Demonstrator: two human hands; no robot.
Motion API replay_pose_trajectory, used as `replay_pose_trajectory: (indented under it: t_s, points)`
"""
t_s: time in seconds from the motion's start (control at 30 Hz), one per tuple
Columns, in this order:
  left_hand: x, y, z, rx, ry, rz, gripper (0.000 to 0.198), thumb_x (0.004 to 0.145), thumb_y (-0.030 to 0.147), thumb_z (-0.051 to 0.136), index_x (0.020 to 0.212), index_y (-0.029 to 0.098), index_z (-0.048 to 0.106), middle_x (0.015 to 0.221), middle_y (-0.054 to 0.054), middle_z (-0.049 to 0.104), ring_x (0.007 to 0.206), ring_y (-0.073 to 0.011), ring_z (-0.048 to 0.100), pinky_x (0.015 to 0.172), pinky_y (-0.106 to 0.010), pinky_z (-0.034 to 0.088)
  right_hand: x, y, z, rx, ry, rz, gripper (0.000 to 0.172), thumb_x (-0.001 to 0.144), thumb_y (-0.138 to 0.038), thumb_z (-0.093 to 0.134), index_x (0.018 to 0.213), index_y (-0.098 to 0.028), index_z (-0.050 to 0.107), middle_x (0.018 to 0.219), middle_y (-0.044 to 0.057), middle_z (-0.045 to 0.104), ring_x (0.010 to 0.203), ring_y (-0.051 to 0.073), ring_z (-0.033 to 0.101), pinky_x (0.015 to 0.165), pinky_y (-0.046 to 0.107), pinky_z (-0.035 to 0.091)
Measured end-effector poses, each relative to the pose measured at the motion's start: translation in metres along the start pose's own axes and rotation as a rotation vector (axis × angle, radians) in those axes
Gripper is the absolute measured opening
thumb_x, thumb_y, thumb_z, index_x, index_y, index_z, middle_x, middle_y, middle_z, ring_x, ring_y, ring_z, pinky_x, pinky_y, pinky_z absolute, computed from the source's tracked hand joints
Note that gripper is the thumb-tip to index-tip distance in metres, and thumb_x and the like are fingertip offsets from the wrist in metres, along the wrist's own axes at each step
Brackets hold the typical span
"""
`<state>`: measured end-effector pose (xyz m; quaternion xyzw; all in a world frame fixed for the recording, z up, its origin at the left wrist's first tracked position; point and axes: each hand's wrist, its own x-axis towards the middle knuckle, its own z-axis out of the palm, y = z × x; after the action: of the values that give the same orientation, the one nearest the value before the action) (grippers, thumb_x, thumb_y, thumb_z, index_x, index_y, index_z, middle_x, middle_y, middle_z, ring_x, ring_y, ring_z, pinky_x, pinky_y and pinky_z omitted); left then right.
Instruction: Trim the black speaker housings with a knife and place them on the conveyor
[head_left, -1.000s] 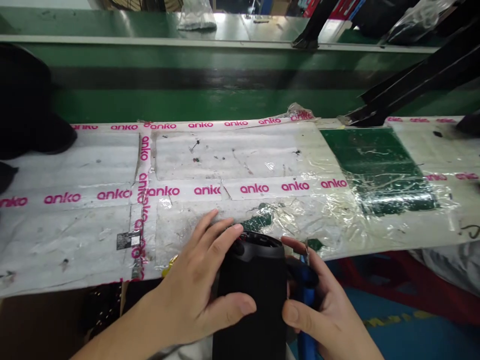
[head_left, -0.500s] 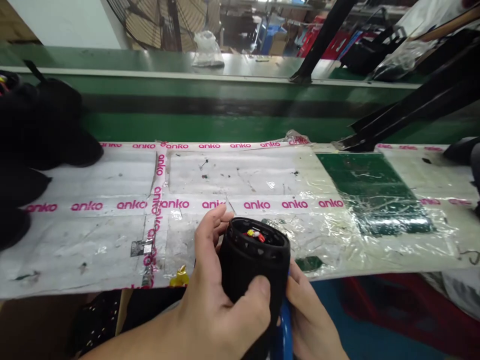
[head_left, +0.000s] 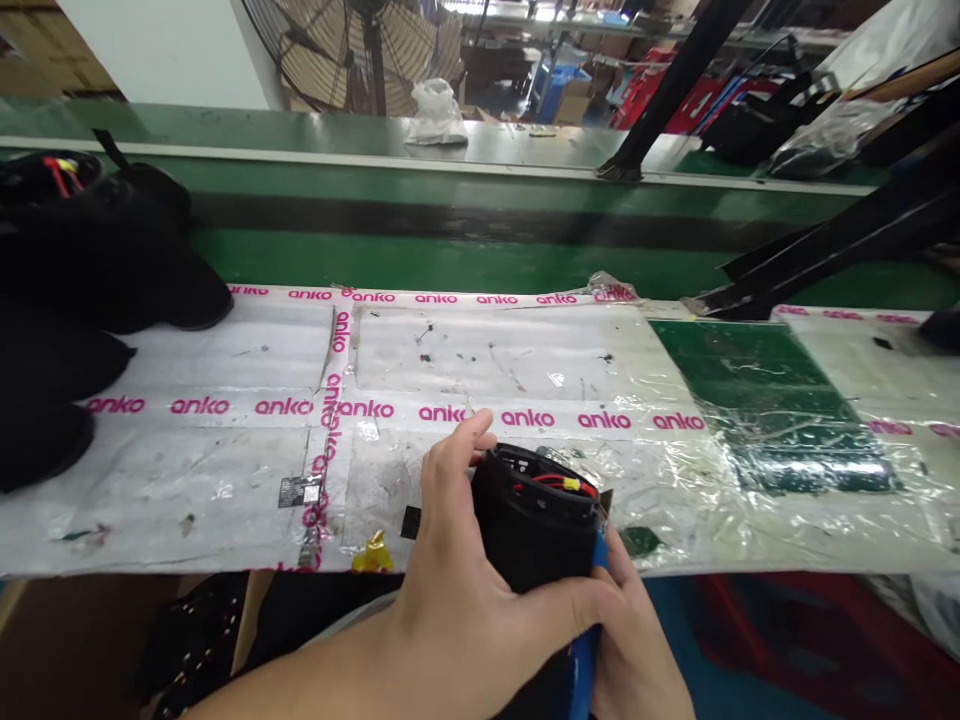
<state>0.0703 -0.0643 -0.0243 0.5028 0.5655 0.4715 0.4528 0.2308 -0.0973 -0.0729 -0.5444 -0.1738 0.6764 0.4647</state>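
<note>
A black cylindrical speaker shell [head_left: 536, 530] is held tilted over the bench's front edge. Red wires and a yellow connector [head_left: 571, 484] show inside its open upper end. My left hand [head_left: 480, 580] is wrapped around the shell, fingers on its far left side and thumb across its front. On the shell's right side, my right hand [head_left: 634, 630] is closed against a long, smooth blue thing [head_left: 581, 680], mostly hidden, whose kind I cannot make out. A small dark pointed tab [head_left: 606, 505] sticks up beside the rim.
Several black shells [head_left: 67, 250] crowd the left of the plastic-covered bench [head_left: 480, 350], one showing wires. A yellow scrap [head_left: 373, 552] lies near the front edge. Behind runs a green conveyor [head_left: 420, 258]; a black post [head_left: 667, 90] and slanted bar [head_left: 817, 235] stand right. Below left is a box [head_left: 90, 640].
The shell has turned and tipped, so more red wire shows at its mouth. My left thumb has stretched rightward across it toward my right hand. The whole view has shifted slightly.
</note>
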Motion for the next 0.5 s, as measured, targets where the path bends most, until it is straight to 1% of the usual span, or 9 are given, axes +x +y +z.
replay_pose_trajectory:
  t_s: [0.07,0.13,0.2,0.3,0.37,0.4,0.43,0.47,0.5]
  points:
    - [-0.002,-0.001,0.002,0.018,-0.008,0.048,0.114,0.068,0.034,0.103,0.153,0.056,0.029,0.144,-0.004,0.046,0.129,-0.0369,0.058,0.110,-0.069,0.054,0.001,0.004,-0.005,-0.009,-0.020,-0.010,0.112,0.072,-0.072,0.091,0.166,-0.037,0.041,0.094,0.004,0.079,0.053,0.024,0.060,0.052,0.039,0.050]
    - [-0.003,-0.002,0.004,0.026,-0.016,0.074,0.116,0.069,0.029,0.103,0.154,0.055,0.029,0.146,-0.004,0.046,0.129,-0.0365,0.059,0.110,-0.067,0.054,0.002,0.007,-0.009,-0.010,-0.026,-0.019,0.114,0.073,-0.075,0.089,0.167,-0.036,0.039,0.102,0.006,0.080,0.055,0.025,0.062,0.055,0.040,0.051]
    - [-0.005,-0.003,0.006,0.029,-0.026,0.086,0.116,0.070,0.028,0.101,0.155,0.056,0.027,0.147,-0.004,0.045,0.130,-0.0365,0.059,0.111,-0.067,0.054,0.002,0.008,-0.010,-0.009,-0.024,-0.024,0.113,0.073,-0.076,0.089,0.166,-0.035,0.040,0.110,0.008,0.081,0.061,0.027,0.067,0.058,0.041,0.054]
    - [-0.007,-0.004,0.005,0.016,-0.041,0.094,0.113,0.077,0.031,0.099,0.156,0.058,0.024,0.150,-0.005,0.043,0.133,-0.0357,0.058,0.114,-0.066,0.054,0.002,0.008,-0.011,-0.013,-0.019,-0.032,0.108,0.070,-0.076,0.091,0.161,-0.037,0.048,0.120,0.008,0.081,0.080,0.032,0.075,0.070,0.044,0.060]
    - [-0.008,-0.006,0.000,-0.027,-0.060,0.084,0.106,0.083,0.038,0.096,0.157,0.059,0.023,0.151,-0.005,0.044,0.132,-0.0343,0.060,0.114,-0.065,0.055,0.002,0.006,-0.010,-0.024,-0.019,-0.036,0.102,0.068,-0.074,0.092,0.155,-0.039,0.054,0.124,0.008,0.080,0.094,0.035,0.077,0.081,0.046,0.061]
    - [-0.006,-0.008,-0.004,-0.053,-0.079,0.067,0.104,0.085,0.042,0.094,0.159,0.060,0.023,0.151,-0.005,0.045,0.132,-0.0340,0.061,0.113,-0.064,0.056,0.001,0.004,-0.009,-0.032,-0.021,-0.033,0.097,0.070,-0.072,0.092,0.153,-0.040,0.055,0.123,0.008,0.080,0.097,0.035,0.077,0.083,0.047,0.061]
    - [-0.004,-0.011,-0.008,-0.075,-0.108,0.049,0.101,0.087,0.046,0.092,0.160,0.060,0.023,0.152,-0.005,0.047,0.133,-0.0345,0.061,0.114,-0.064,0.057,0.001,0.002,-0.009,-0.040,-0.024,-0.027,0.092,0.073,-0.070,0.090,0.152,-0.040,0.056,0.119,0.008,0.080,0.095,0.035,0.077,0.082,0.047,0.061]
    - [0.000,-0.014,-0.013,-0.085,-0.142,0.037,0.100,0.087,0.050,0.091,0.162,0.059,0.025,0.154,-0.006,0.049,0.137,-0.0360,0.060,0.115,-0.065,0.056,0.001,-0.001,-0.008,-0.048,-0.027,-0.017,0.088,0.076,-0.069,0.089,0.152,-0.039,0.057,0.111,0.007,0.081,0.088,0.034,0.076,0.078,0.046,0.061]
    - [0.005,-0.018,-0.018,-0.080,-0.180,0.037,0.100,0.085,0.052,0.093,0.162,0.056,0.030,0.157,-0.006,0.050,0.143,-0.0385,0.057,0.118,-0.066,0.053,0.000,-0.004,-0.006,-0.053,-0.031,-0.004,0.085,0.079,-0.068,0.087,0.152,-0.038,0.057,0.097,0.006,0.080,0.077,0.032,0.074,0.071,0.044,0.060]
